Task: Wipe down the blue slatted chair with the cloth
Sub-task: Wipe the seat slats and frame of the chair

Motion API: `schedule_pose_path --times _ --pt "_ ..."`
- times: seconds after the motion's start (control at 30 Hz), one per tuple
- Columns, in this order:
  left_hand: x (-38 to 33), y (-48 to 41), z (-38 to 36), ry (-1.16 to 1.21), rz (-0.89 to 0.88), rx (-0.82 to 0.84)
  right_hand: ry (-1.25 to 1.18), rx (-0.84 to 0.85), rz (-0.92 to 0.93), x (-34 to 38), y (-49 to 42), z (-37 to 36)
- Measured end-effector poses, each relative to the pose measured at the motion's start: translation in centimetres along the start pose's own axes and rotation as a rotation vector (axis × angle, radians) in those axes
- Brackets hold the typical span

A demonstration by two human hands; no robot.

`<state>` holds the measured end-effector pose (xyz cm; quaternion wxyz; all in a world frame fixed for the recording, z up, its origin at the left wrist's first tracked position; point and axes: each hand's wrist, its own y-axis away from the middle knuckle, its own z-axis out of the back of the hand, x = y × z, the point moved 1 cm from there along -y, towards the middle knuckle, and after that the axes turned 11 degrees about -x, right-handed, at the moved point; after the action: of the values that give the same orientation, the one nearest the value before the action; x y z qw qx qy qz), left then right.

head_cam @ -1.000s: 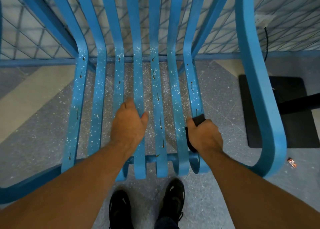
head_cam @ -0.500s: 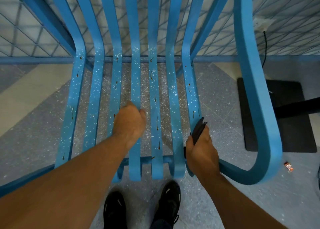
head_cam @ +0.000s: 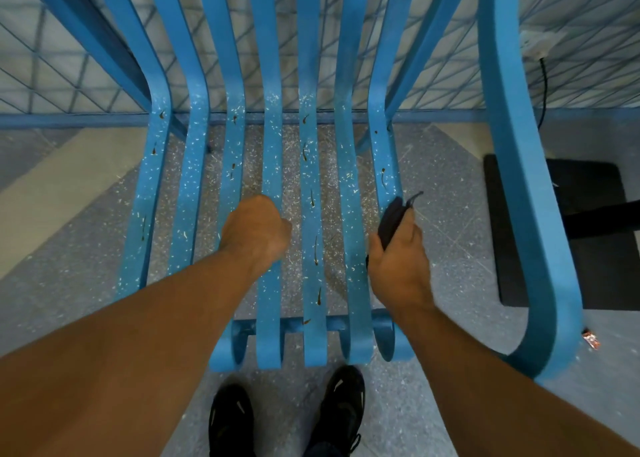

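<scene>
Seven curved slats to the blue slatted chair (head_cam: 272,152), straight ahead and below, flecked white and streaked brown along the seat. Looks rigid and heavy enough to stay put under rubbing; no need to lift, only to brace. Left hand (head_cam: 258,230) curled over a middle slat, steadying. Right hand (head_cam: 398,266) well apart from it, clamped on the dark cloth (head_cam: 389,224) at the outer right slat. Seems soft, limp and light; best bunched in the palm and wrapped round each narrow slat, edges included, so as not to slide off smooth paint.
</scene>
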<state>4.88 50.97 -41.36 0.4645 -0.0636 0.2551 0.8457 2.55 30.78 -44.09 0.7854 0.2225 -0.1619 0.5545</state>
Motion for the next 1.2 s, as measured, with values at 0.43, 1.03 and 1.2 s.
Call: schedule_pose_path --times 0.43,1.03,1.2 --pt "-1.0 -2.0 0.1 0.013 0.042 0.047 0.194 0.058 -0.246 1.0 -2.6 0.4" --pt "-2.7 -6.3 1.1 0.03 0.026 0.041 0.09 0.079 -0.19 0.4 -1.9 -0.2" --pt "-2.9 -6.5 0.7 -0.026 -0.001 0.051 0.157 0.046 -0.226 3.9 -8.4 -1.2"
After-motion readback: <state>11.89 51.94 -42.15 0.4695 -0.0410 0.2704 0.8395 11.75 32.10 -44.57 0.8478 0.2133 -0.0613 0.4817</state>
